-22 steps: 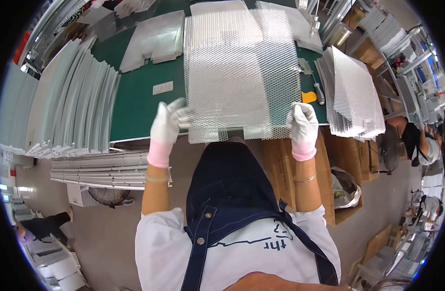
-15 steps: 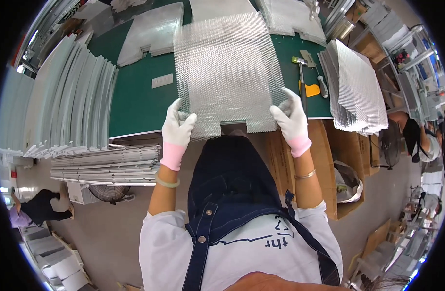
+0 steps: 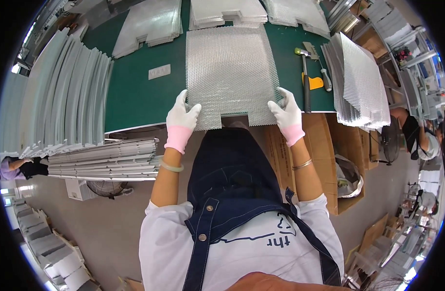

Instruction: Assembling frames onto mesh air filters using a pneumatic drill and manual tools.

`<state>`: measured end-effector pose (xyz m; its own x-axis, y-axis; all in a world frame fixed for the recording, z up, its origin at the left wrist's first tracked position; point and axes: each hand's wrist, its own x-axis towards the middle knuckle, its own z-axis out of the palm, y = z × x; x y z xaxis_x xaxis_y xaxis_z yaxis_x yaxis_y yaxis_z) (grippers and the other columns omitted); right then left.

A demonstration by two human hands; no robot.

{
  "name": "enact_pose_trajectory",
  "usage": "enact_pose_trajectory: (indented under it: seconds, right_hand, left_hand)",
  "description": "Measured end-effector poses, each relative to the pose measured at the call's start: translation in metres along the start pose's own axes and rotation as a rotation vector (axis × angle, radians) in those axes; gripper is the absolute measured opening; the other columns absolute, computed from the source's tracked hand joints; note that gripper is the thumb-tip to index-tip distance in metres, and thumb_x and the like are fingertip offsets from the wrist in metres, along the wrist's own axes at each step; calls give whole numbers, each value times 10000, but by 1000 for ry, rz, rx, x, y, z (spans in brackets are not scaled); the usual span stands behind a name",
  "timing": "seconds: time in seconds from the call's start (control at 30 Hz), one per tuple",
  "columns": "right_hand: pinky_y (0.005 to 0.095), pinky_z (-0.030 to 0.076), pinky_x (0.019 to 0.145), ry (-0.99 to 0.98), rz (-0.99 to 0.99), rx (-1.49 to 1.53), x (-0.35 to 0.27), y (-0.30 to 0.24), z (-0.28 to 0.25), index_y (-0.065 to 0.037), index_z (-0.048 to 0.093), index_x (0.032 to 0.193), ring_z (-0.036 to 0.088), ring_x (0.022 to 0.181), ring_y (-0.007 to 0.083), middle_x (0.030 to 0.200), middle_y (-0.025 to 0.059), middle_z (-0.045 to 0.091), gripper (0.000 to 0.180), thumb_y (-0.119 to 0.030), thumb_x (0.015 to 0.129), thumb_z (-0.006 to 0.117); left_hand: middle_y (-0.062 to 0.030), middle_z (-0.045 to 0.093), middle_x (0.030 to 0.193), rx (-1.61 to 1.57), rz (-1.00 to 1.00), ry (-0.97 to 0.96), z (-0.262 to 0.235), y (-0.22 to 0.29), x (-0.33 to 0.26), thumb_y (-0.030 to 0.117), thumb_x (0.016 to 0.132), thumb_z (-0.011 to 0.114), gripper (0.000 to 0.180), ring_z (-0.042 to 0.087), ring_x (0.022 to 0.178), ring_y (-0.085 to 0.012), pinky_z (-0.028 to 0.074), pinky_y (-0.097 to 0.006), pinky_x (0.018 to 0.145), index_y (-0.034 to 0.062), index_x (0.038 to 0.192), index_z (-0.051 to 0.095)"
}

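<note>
A silvery honeycomb mesh sheet, with a rectangular notch in its near edge, lies about level over the green-topped table. Its notched edge reaches past the table's front edge, close to my apron. My left hand, in a white glove with a pink cuff, grips the sheet's left side near the front corner, thumb on top. At the opposite corner my right hand, gloved alike, pinches the right side. The fingers under the sheet are partly hidden.
Notched mesh stacks line the back, including a left stack and a middle stack. White-edged panels stand left. Right are a hammer, a screwdriver, another mesh stack, and a cardboard box below.
The mesh sheet has come down from a tilted, raised pose to lie flatter, uncovering the notched front of the middle stack. Both hands moved with it and keep their grip.
</note>
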<state>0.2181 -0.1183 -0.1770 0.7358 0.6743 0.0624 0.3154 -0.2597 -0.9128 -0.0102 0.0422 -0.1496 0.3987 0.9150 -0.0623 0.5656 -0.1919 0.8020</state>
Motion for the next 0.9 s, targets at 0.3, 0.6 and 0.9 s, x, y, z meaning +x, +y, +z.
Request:
enact_pose_trajectory:
  seconds: [0.3, 0.6, 0.9]
  right_hand:
    - [255, 474, 690, -28, 36, -80, 0, 15, 6, -30, 498, 1235, 530, 695, 122, 793, 50, 550, 525, -223, 790, 699]
    - [265, 477, 713, -26, 26, -100, 0, 15, 3, -17, 498, 1230, 560, 717, 139, 831, 66, 588, 512, -226, 800, 680]
    - [363, 484, 804, -53, 53, -291, -1, 0, 3, -24, 466, 1236, 626, 903, 308, 999, 167, 640, 514, -264, 820, 649]
  left_hand:
    - [-205, 605, 1102, 176, 38, -27, 5, -17, 5, 286, 806, 615, 587, 594, 999, -337, 461, -390, 863, 36, 1306, 435]
    - [-205, 572, 1177, 293, 78, -44, 6, -16, 4, 312, 820, 605, 598, 565, 1053, -354, 448, -402, 894, 39, 1317, 416]
    - [-223, 577, 1144, 381, 120, -52, 8, -18, 8, 318, 831, 591, 588, 573, 1022, -364, 458, -416, 871, 29, 1311, 411]
